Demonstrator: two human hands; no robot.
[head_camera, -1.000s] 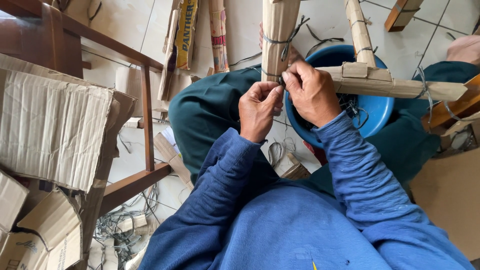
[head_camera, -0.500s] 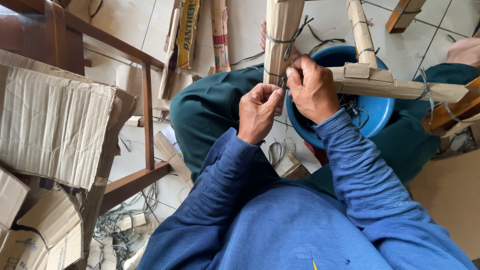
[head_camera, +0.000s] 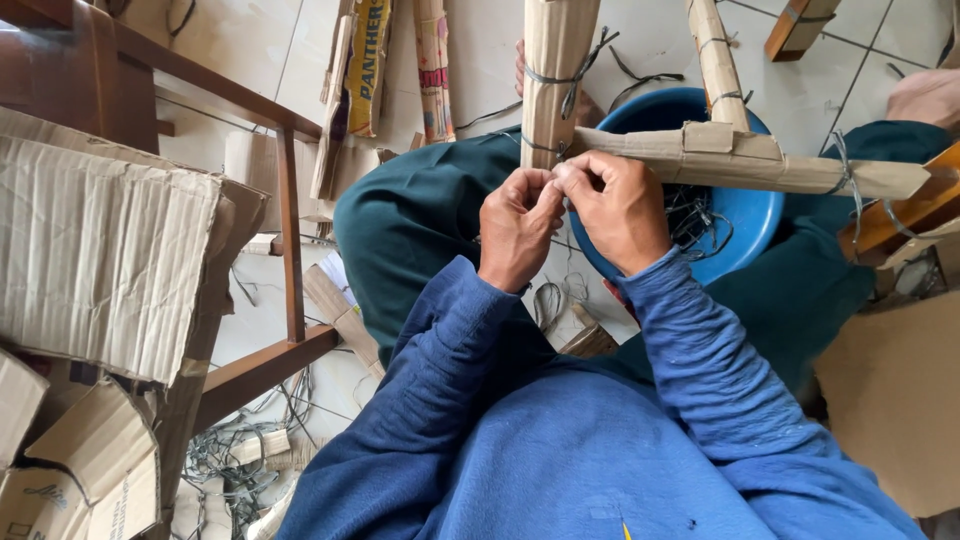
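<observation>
Here both hands meet just below the cardboard-wrapped post (head_camera: 553, 80): left hand (head_camera: 518, 225) and right hand (head_camera: 615, 208) are closed, fingertips pinched on a thin grey tie cord (head_camera: 555, 150) (barely visible). A slipping pinch could let the wrap loosen.

Wooden chair frame (head_camera: 290, 230): flattened corrugated cardboard (head_camera: 105, 260) lying against it; tangled wire scraps (head_camera: 240, 450) on floor just below it.

Left hand (head_camera: 517, 225) and right hand (head_camera: 617, 208) together — knuckles touching, fingers (head_camera: 556, 186) curled inward.
</observation>
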